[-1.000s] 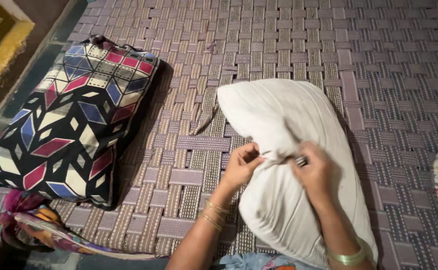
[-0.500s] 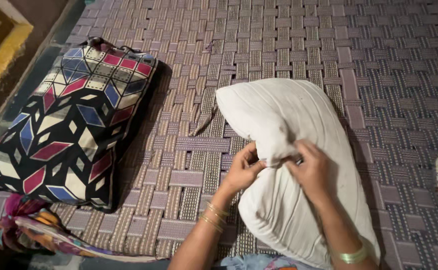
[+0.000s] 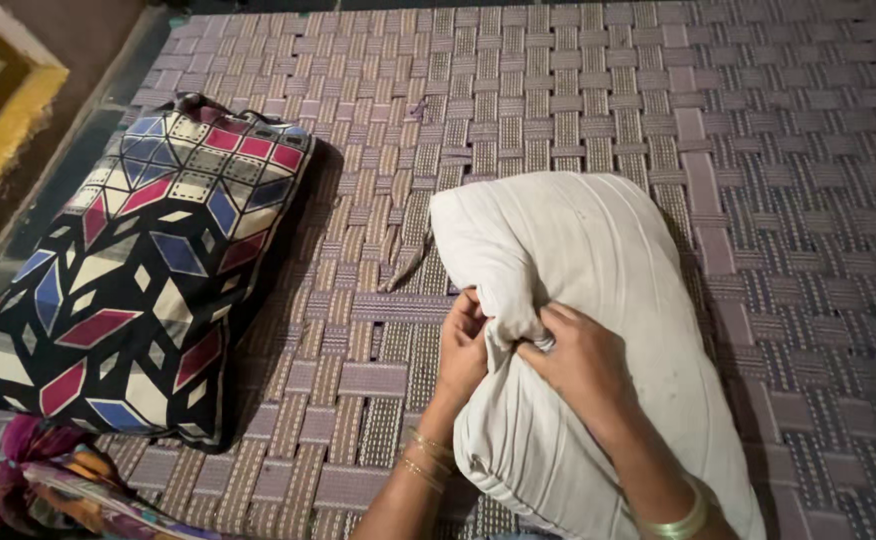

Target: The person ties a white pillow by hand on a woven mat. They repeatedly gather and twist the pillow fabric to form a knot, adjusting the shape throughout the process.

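We see a plump white pillow (image 3: 598,300) lying on a woven cot surface (image 3: 558,90) of flat purple-grey straps, right of centre and reaching to the near edge. Its cloth case is smooth, soft and creased where it is gathered. Our left hand (image 3: 463,350) pinches a fold of that cloth at the pillow's left side, fingers curled tight. Our right hand (image 3: 578,365) is closed over the same bunched fold, pressing down. To the left lies a second pillow (image 3: 138,260), rectangular, in a dark cover printed with red, blue and cream diamonds. Crumpled multicoloured cloth (image 3: 48,480) sits at the near left corner.
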